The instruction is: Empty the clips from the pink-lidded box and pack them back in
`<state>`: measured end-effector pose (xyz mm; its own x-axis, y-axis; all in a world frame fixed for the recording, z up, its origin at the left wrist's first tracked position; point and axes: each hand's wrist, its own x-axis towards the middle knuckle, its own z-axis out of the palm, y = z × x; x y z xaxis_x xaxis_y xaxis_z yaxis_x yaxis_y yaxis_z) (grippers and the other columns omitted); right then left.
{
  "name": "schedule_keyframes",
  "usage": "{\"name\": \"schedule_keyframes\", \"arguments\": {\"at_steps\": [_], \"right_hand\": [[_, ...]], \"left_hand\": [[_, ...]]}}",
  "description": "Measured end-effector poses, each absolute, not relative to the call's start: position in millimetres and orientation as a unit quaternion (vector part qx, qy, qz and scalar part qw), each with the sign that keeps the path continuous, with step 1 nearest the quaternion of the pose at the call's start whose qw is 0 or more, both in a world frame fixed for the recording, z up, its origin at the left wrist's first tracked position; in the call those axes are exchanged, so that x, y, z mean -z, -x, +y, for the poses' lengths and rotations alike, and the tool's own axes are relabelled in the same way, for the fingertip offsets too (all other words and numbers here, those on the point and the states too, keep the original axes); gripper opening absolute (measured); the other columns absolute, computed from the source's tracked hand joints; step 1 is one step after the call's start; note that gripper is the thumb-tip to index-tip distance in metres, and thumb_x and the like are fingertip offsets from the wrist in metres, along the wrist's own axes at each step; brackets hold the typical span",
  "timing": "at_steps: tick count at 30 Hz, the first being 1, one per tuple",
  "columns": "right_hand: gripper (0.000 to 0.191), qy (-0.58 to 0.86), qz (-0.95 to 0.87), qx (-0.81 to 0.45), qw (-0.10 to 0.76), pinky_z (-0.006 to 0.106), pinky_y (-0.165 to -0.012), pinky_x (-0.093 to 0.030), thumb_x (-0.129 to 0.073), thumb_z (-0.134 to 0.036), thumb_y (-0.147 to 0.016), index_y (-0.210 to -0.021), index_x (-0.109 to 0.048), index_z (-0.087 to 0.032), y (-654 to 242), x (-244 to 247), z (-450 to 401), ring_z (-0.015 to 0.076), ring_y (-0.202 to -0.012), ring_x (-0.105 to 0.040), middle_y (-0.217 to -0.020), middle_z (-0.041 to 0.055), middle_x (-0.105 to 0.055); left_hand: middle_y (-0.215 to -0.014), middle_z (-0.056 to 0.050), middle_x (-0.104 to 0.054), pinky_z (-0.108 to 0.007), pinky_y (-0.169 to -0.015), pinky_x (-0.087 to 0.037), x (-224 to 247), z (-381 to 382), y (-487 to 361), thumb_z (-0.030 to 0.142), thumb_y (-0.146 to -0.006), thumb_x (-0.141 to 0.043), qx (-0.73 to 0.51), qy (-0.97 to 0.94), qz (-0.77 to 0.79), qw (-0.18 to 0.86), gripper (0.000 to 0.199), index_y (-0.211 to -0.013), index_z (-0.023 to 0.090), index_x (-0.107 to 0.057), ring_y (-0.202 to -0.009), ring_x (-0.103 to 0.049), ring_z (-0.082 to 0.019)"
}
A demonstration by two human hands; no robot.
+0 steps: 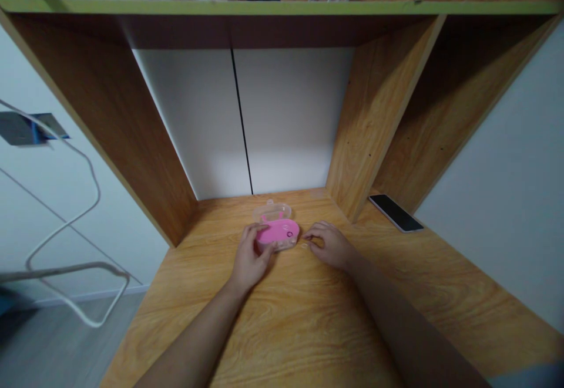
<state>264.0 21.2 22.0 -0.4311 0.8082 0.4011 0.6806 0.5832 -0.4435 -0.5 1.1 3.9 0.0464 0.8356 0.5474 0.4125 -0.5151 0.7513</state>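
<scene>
A small pink case with rounded ends lies on the wooden desk, its clear lid standing open toward the back. My left hand grips the case's left end, fingers over the far side and thumb along the near edge. On the pink surface sit a small dark ring and a paler loop. My right hand is just right of the case, thumb and fingertips drawn together in a pinch; whatever is between them is too small to make out. A thin pale loop shows on the desk beneath those fingertips.
A phone lies at the back right beside an upright wooden divider. Overhead, a green-edged shelf carries plastic bags, a clear container and a dark round object. A white cable hangs left of the desk.
</scene>
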Motion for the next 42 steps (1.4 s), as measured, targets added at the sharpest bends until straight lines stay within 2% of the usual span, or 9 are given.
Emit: {"name": "schedule_keyframes", "arguments": {"at_steps": [6, 14, 18, 22, 28, 31, 36, 39, 42], "right_hand": [[0.01, 0.487, -0.837, -0.083, 0.235, 0.041, -0.092, -0.041, -0.071, -0.031, -0.086, -0.091, -0.075, -0.024, -262, -21, 21, 0.0244, -0.1, -0.059, -0.096, 0.0057, -0.07], [0.002, 0.469, -0.845, -0.114, 0.23, 0.039, -0.094, -0.04, -0.068, -0.023, -0.088, -0.089, -0.07, -0.022, -260, -20, 19, 0.0226, -0.104, -0.057, -0.099, 0.0049, -0.067], [0.006, 0.462, -0.84, -0.14, 0.247, 0.035, -0.088, -0.044, -0.063, -0.017, -0.089, -0.089, -0.069, -0.02, -260, -19, 21, 0.0208, -0.094, -0.06, -0.092, 0.0051, -0.068], [0.009, 0.469, -0.822, -0.15, 0.286, 0.034, -0.081, -0.047, -0.063, -0.021, -0.091, -0.087, -0.071, -0.02, -260, -20, 23, 0.0207, -0.085, -0.062, -0.085, 0.0048, -0.069], [0.014, 0.481, -0.759, -0.122, 0.421, 0.037, -0.085, -0.049, -0.06, -0.027, -0.094, -0.092, -0.073, -0.023, -247, -30, 19, 0.0229, -0.091, -0.064, -0.091, 0.0059, -0.074], [0.014, 0.48, -0.744, -0.123, 0.448, 0.037, -0.085, -0.049, -0.06, -0.026, -0.095, -0.095, -0.073, -0.023, -233, -37, 15, 0.0227, -0.092, -0.064, -0.093, 0.0059, -0.074], [0.014, 0.451, -0.799, -0.085, 0.388, 0.039, -0.091, -0.046, -0.06, -0.019, -0.094, -0.092, -0.073, -0.023, -211, -49, 14, 0.0236, -0.099, -0.058, -0.098, 0.0069, -0.069], [0.011, 0.446, -0.823, -0.06, 0.348, 0.04, -0.094, -0.044, -0.063, -0.018, -0.092, -0.093, -0.074, -0.022, -200, -55, 15, 0.0241, -0.107, -0.054, -0.109, 0.0084, -0.065], [0.01, 0.455, -0.836, -0.042, 0.305, 0.041, -0.095, -0.043, -0.066, -0.02, -0.091, -0.093, -0.076, -0.022, -188, -59, 20, 0.0253, -0.109, -0.052, -0.11, 0.0089, -0.063]], "left_hand": [[-0.12, -0.008, -0.059, -0.045, -0.105, -0.045, -2, 3, 2, 0.019, -0.083, -0.071, -0.531, -0.7, 0.433, 0.202, 0.037, -0.119, 0.023, -0.062, -0.117, -0.056, -0.025], [-0.119, -0.008, -0.059, -0.044, -0.104, -0.046, -3, 2, 1, 0.021, -0.084, -0.069, -0.528, -0.698, 0.441, 0.199, 0.036, -0.119, 0.024, -0.062, -0.116, -0.057, -0.026], [-0.119, -0.009, -0.059, -0.044, -0.103, -0.046, -4, 1, 1, 0.021, -0.085, -0.069, -0.525, -0.699, 0.441, 0.201, 0.035, -0.119, 0.023, -0.062, -0.116, -0.057, -0.026], [-0.12, -0.009, -0.059, -0.045, -0.104, -0.045, -4, 1, 2, 0.021, -0.084, -0.069, -0.522, -0.7, 0.445, 0.2, 0.036, -0.12, 0.024, -0.062, -0.117, -0.057, -0.026], [-0.12, -0.009, -0.06, -0.046, -0.104, -0.046, -3, 1, 1, 0.022, -0.084, -0.071, -0.527, -0.697, 0.444, 0.198, 0.038, -0.12, 0.024, -0.062, -0.116, -0.057, -0.026], [-0.12, -0.009, -0.06, -0.045, -0.104, -0.047, -2, 2, 0, 0.02, -0.082, -0.072, -0.524, -0.703, 0.44, 0.193, 0.039, -0.12, 0.023, -0.062, -0.116, -0.058, -0.026], [-0.121, -0.008, -0.061, -0.044, -0.105, -0.046, -1, 3, -1, 0.02, -0.08, -0.074, -0.522, -0.71, 0.434, 0.188, 0.042, -0.12, 0.023, -0.06, -0.116, -0.058, -0.025], [-0.12, -0.008, -0.062, -0.044, -0.103, -0.047, -1, 3, -1, 0.022, -0.08, -0.075, -0.525, -0.71, 0.431, 0.187, 0.041, -0.119, 0.022, -0.06, -0.115, -0.059, -0.025], [-0.119, -0.009, -0.062, -0.045, -0.102, -0.048, -3, 3, 0, 0.022, -0.08, -0.075, -0.525, -0.71, 0.429, 0.19, 0.041, -0.119, 0.022, -0.06, -0.115, -0.059, -0.026]]}}
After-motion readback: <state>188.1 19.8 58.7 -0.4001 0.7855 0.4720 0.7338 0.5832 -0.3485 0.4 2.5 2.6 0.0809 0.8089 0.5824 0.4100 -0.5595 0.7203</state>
